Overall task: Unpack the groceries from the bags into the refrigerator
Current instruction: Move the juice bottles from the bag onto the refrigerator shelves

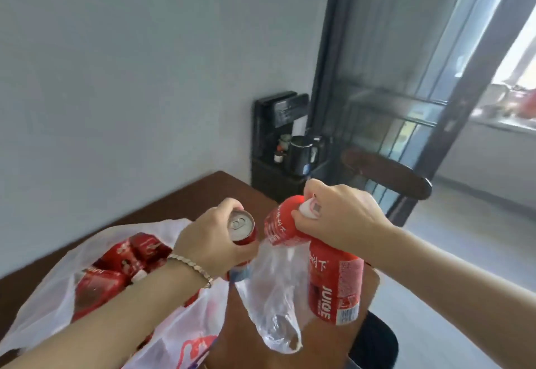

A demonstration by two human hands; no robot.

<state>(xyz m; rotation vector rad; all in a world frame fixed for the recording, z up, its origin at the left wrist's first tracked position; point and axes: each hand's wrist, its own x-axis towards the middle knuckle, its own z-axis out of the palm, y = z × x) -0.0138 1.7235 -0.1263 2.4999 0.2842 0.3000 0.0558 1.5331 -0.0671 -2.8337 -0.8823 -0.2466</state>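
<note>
My left hand (214, 238) grips a red drink can (243, 230) with its silver top facing me; a second can with a blue band (239, 273) seems tucked under the same hand. My right hand (339, 218) holds two red juice bottles by their white caps: one hangs down with the JUICE label (336, 284) showing, the other (280, 223) tilts left. A clear plastic water bottle (272, 305) hangs between the hands. A white plastic bag (95, 276) on the table holds several red cartons. No refrigerator is in view.
The brown wooden table (179, 200) stands against a pale wall. Behind it a black stand (278, 151) carries a dark kettle. A dark wooden chair back (385, 171) sits to the right, before a black-framed glass door (391, 93). Pale floor lies right.
</note>
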